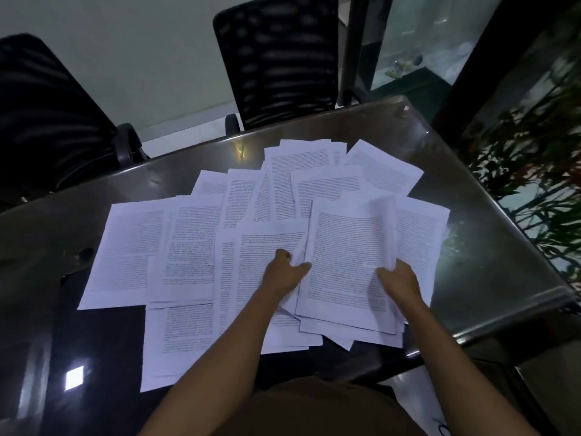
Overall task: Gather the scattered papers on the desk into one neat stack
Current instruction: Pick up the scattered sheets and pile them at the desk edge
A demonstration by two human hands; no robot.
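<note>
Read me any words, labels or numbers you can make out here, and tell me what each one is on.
On the scattered papers: rows of black print, too small and blurred to read.
On the gathered sheets held by the left hand and right hand: same print, unreadable.
On the white sheet beside the desk, lower right: a dark mark, cut off, unreadable.
No other text shows.

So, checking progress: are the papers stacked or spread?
Spread: papers fan across the desk; left hand and right hand grip only some.
</note>
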